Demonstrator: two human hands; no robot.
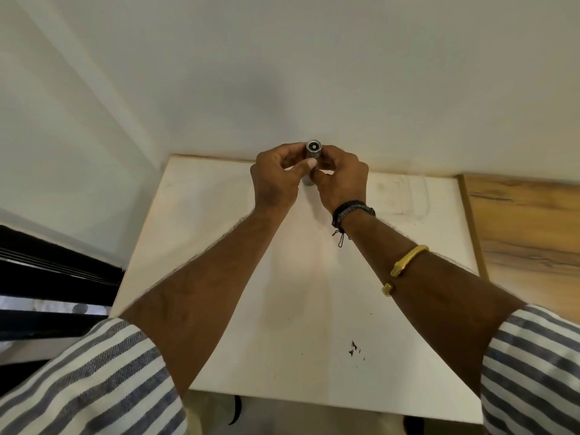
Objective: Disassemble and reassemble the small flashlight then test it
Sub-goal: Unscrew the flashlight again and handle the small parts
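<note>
A small grey metal flashlight [314, 149] is held upright above the far edge of the white table [282, 309], its round end with a dark centre facing me. My left hand [276, 180] grips it from the left, thumb lying across its body. My right hand [340, 180] grips it from the right, fingers curled round the lower part. A short grey bit of the flashlight shows below the thumbs; the rest of the body is hidden by my fingers.
A white wall [282, 73] rises right behind the table. A wooden surface [527, 233] adjoins the table on the right. Dark blinds or a frame [47, 271] lie at the left. Small dark specks [354, 348] mark the near part of the table.
</note>
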